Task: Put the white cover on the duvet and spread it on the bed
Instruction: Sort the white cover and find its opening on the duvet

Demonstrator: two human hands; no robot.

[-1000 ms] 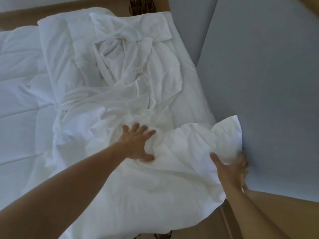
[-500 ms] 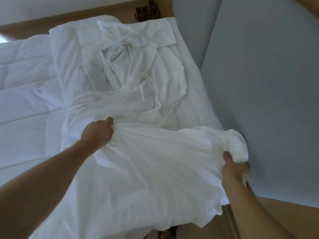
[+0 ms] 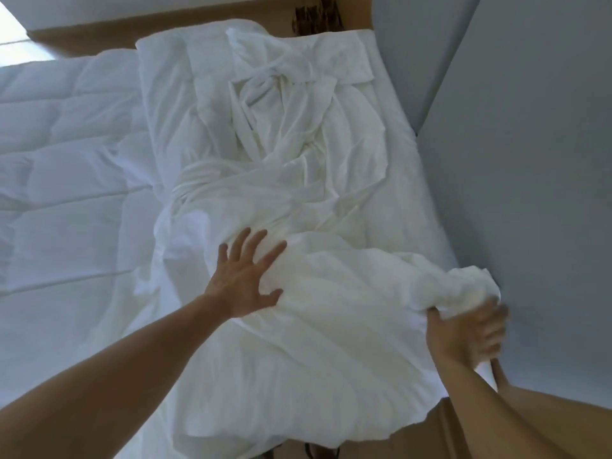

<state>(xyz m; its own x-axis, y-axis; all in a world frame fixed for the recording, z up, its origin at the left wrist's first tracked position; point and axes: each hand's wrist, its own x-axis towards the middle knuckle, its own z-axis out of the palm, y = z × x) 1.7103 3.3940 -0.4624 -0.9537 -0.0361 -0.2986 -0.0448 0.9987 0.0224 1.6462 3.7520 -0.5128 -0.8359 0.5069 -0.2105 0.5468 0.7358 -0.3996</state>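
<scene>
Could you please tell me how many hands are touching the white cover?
2. The left hand lies flat, fingers spread, on the middle of the white cover; the right hand grips its bunched corner beside the grey panel. No other hand shows.

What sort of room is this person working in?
Most likely a bedroom, perhaps in a hotel: a bed carries a quilted duvet and a crumpled white cover, and grey wall panels stand beside it.
</scene>
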